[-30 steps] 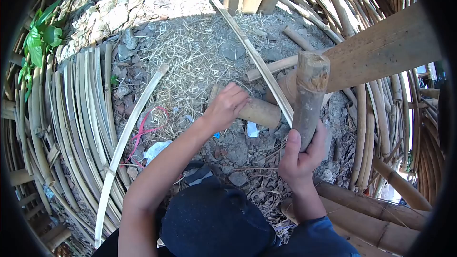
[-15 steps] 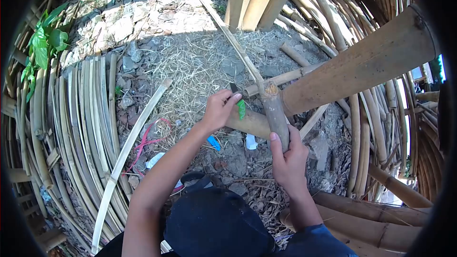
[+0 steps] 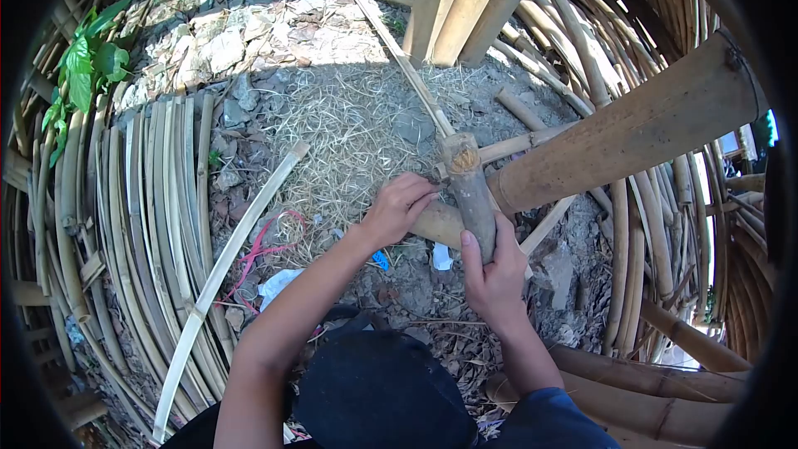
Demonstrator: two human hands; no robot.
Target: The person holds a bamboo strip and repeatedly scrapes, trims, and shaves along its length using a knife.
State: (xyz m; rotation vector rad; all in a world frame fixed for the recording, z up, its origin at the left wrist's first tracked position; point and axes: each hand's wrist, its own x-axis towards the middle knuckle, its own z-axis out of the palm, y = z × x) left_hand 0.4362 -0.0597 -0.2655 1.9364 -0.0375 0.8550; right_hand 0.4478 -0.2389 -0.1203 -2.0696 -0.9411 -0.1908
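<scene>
My right hand (image 3: pixel 497 270) is wrapped round a short, thick wooden stick (image 3: pixel 475 204), whose worn upper end points away from me. Close to that stick, on its left, my left hand (image 3: pixel 397 209) has its fingers pressed together; what they hold is mostly hidden. Beneath both hands lies a bamboo piece (image 3: pixel 436 223) on the ground. A long split bamboo strip (image 3: pixel 403 62) runs from the far ground to the stick's worn end.
A large bamboo pole (image 3: pixel 623 125) slants in from the right. Split bamboo strips (image 3: pixel 150 199) lie in rows at left, beside a single pale strip (image 3: pixel 241 233). Pink string (image 3: pixel 253 254) and wood shavings (image 3: pixel 341 133) lie on the ground. Thick bamboo (image 3: pixel 632 399) lies at lower right.
The stick in my right hand has come down and left from its raised position, to beside my left hand. A dark tool with a green part showed at my left fingers half a second ago; the green is now hidden.
</scene>
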